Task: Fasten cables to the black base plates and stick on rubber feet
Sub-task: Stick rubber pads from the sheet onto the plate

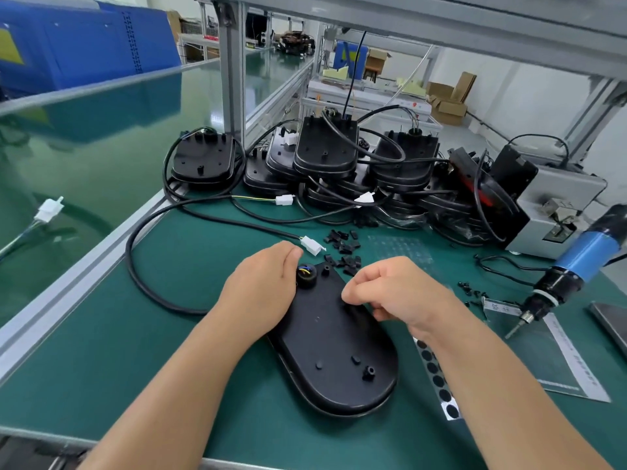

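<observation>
Plate (pixel 334 354) lies flat on desk (pixel 142 361); left hand (pixel 263 290) rests on its far-left edge, fingers relaxed, by cable bushing (pixel 307 274); right hand (pixel 395 293) curled, fingertips pinching sth small & dark on plate.

Factory assembly line: green ESD-mat table (pixel 142 351) on aluminium-profile frame (pixel 234 79), stacked black base plates (pixel 325 147) with cables far side, electric screwdriver (pixel 559 283) at right, blue crates (pixel 84 45) far left, cardboard boxes (pixel 448 100) behind.
</observation>
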Action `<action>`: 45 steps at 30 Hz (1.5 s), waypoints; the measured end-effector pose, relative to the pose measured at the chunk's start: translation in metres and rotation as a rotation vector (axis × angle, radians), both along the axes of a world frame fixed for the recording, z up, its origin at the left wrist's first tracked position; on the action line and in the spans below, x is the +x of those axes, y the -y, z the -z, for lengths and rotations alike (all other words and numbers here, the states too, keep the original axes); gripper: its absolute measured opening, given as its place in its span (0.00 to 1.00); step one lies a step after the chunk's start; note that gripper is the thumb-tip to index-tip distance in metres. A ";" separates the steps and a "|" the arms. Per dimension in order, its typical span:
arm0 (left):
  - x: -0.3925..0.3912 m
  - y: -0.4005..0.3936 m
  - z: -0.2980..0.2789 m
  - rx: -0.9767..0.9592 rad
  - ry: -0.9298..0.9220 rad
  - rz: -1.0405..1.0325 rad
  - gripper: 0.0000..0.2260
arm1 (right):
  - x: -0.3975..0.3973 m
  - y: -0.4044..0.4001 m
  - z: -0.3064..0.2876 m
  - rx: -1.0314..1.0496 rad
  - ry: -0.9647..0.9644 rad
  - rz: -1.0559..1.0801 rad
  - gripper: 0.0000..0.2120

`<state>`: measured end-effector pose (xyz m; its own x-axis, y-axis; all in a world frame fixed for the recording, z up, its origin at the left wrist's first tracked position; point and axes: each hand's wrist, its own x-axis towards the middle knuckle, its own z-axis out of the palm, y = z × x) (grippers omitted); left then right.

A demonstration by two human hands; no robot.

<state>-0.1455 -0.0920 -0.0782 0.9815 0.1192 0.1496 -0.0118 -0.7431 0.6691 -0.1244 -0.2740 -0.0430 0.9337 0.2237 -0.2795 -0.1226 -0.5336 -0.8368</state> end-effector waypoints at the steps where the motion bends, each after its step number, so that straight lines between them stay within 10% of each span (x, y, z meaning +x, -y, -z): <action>1: 0.000 0.000 0.000 -0.003 0.001 0.000 0.18 | 0.000 0.000 0.000 -0.005 0.008 0.001 0.09; 20: 0.001 0.000 0.004 0.022 0.041 -0.003 0.17 | -0.005 -0.002 0.006 -0.198 0.258 -0.096 0.07; 34: -0.002 0.001 -0.001 -0.027 0.049 -0.014 0.16 | 0.009 0.006 0.006 0.033 -0.094 0.020 0.08; 39: 0.004 -0.048 -0.010 0.017 0.185 -0.425 0.09 | 0.002 0.011 0.012 0.111 -0.018 0.104 0.03; 45: 0.005 -0.107 -0.007 0.172 -0.238 -0.836 0.19 | -0.004 0.010 0.018 0.148 0.056 0.154 0.04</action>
